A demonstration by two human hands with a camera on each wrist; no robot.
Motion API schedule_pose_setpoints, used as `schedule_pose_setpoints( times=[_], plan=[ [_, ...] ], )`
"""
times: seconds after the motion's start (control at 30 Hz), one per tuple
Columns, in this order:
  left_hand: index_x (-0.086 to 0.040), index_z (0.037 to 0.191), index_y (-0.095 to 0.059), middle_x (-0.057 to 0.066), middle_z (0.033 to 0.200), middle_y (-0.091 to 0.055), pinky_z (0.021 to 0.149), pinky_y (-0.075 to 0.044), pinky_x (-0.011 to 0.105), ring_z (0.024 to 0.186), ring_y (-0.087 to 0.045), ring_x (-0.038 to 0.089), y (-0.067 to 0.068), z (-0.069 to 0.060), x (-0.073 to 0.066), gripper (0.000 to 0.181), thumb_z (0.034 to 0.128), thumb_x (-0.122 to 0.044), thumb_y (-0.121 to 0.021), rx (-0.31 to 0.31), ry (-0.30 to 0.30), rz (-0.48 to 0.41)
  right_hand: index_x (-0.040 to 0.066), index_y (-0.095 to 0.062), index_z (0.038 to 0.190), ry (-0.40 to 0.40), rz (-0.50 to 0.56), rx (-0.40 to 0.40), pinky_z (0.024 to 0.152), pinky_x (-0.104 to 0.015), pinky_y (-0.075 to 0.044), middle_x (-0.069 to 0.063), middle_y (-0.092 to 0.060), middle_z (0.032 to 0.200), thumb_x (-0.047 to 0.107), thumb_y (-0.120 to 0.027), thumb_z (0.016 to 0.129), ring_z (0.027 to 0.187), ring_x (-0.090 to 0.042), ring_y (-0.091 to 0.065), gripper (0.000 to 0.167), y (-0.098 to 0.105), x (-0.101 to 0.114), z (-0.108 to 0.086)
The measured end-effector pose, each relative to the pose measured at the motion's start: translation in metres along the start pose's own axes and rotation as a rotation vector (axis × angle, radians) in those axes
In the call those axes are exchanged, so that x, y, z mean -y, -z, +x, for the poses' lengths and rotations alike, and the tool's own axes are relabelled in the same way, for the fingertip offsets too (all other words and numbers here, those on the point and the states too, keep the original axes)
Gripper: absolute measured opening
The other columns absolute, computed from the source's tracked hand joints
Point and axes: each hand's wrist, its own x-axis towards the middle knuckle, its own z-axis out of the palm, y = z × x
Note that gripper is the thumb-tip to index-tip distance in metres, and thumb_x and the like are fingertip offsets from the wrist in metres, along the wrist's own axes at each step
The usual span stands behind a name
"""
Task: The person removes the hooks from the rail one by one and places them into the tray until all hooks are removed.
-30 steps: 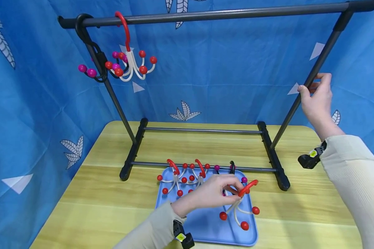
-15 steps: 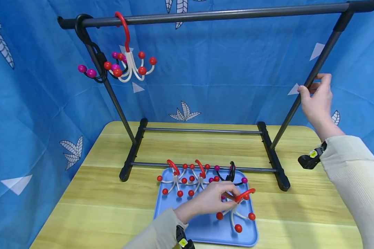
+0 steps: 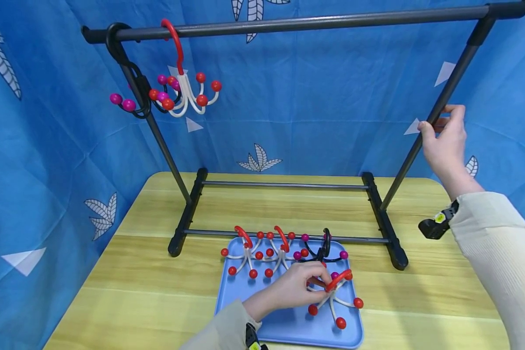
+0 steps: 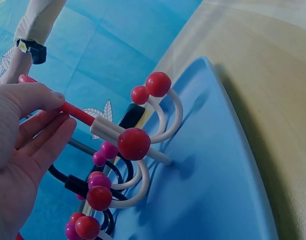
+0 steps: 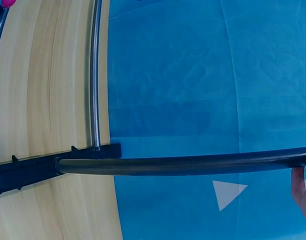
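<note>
Left hand (image 3: 290,288), lower centre, pinches a red-and-white, ball-tipped, multi-armed hook (image 3: 332,298), lower over the blue rectangular tray (image 3: 288,323) than one second earlier; right hand (image 3: 446,141), right, still grips the black tubular post (image 3: 405,167).

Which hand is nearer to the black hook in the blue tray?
Left. The left hand is just on the near side of the black hook, pinching a red-and-white hook; the right hand is farther off and higher, gripping the rack's right post.
</note>
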Motion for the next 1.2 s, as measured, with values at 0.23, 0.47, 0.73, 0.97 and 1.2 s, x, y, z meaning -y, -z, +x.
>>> schedule_pose_setpoints(
  times=[0.23,0.47,0.73,0.97,1.2],
  plan=[
    [-0.017,0.097,-0.061,-0.009,0.096,-0.059,0.072,-0.048,0.014,0.085,-0.055,-0.002,0.003,-0.002,-0.001,0.017,0.0821,-0.012,-0.066,0.043,0.054,0.018,0.027,-0.024,0.131,-0.007,0.003,0.004,0.080,-0.029,-0.038,0.021,-0.034,0.092,0.036,-0.041,0.094,0.089,0.000,-0.038,0.042,0.000,-0.001,0.000],
    [-0.019,0.102,-0.061,-0.010,0.101,-0.060,0.079,-0.046,0.016,0.094,-0.055,-0.005,0.026,-0.005,-0.009,0.017,0.0861,-0.013,-0.062,0.018,0.069,0.097,0.025,-0.024,0.131,0.007,-0.001,-0.003,0.081,-0.030,-0.039,0.022,-0.032,0.092,0.035,-0.041,0.094,0.093,-0.005,-0.039,0.042,-0.001,-0.001,-0.001],
    [-0.019,0.104,-0.061,-0.010,0.102,-0.058,0.081,-0.046,0.018,0.096,-0.056,0.003,0.071,-0.005,-0.034,0.015,0.0892,-0.018,-0.058,-0.105,0.057,0.125,0.024,-0.025,0.131,0.014,0.002,-0.005,0.082,-0.031,-0.039,0.022,-0.033,0.092,0.035,-0.042,0.094,0.092,-0.006,-0.040,0.042,-0.001,-0.001,-0.001],
    [-0.013,0.102,-0.063,-0.004,0.098,-0.062,0.083,-0.047,0.025,0.095,-0.057,0.009,0.117,-0.002,-0.047,0.014,0.0883,-0.016,-0.059,-0.287,-0.006,0.214,0.023,-0.024,0.132,0.007,-0.012,-0.003,0.081,-0.032,-0.039,0.021,-0.032,0.091,0.035,-0.040,0.094,0.094,-0.012,-0.040,0.043,-0.001,-0.002,-0.001],
    [-0.013,0.100,-0.064,-0.004,0.098,-0.062,0.084,-0.047,0.030,0.095,-0.057,0.011,0.163,-0.003,-0.055,0.014,0.0881,-0.017,-0.059,-0.426,-0.029,0.286,0.024,-0.024,0.132,0.001,-0.009,0.001,0.080,-0.031,-0.039,0.021,-0.032,0.091,0.036,-0.041,0.094,0.094,-0.010,-0.040,0.043,0.000,-0.001,0.000]
  ],
)
